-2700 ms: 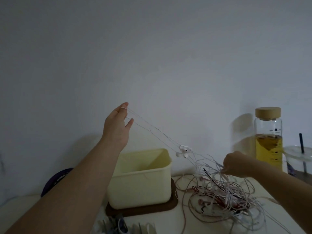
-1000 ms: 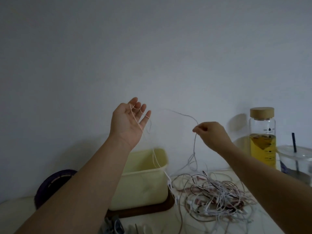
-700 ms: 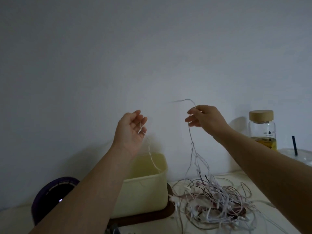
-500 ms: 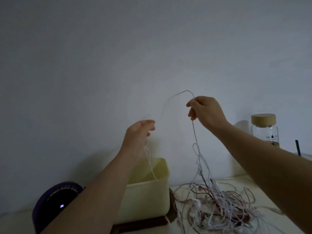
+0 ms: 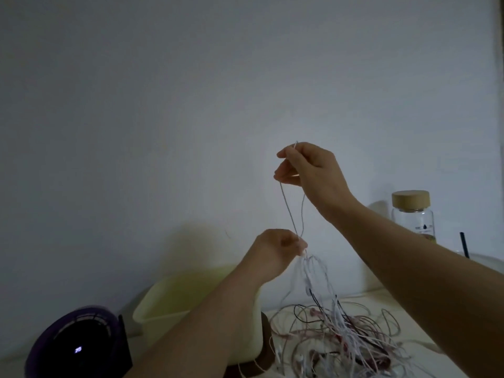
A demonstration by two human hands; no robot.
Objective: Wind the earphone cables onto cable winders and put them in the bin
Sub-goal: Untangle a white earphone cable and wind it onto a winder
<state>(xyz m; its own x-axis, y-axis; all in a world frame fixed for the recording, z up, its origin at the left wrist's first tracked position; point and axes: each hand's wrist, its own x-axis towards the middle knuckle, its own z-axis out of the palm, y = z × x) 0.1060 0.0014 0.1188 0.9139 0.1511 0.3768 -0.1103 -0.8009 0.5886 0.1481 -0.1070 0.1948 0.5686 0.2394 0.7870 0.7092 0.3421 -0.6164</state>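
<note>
1. Head view: one white earphone cable point(image 5: 288, 211) is held up in a loop above the tangle point(image 5: 341, 342) on the tabletop point(image 5: 365, 302).
2. The right hand point(image 5: 313, 173) pinches its top. The left hand point(image 5: 275, 252) pinches lower down, fingers curled.
3. Likely step: separating one cable, with winding not yet begun.
4. Next, it must be drawn clear without dragging its neighbours. The bin point(image 5: 169, 301) sits to the left.

You hold one thin white earphone cable point(image 5: 286, 203) up as a narrow loop. Your right hand point(image 5: 313, 175) pinches its top and your left hand point(image 5: 275, 252) pinches its bottom. Below, strands fall into the tangle of white, pink and black cables point(image 5: 343, 342) on the table point(image 5: 368, 296), near the back edge. The pale yellow bin point(image 5: 169, 304) stands open just left of it.
</note>
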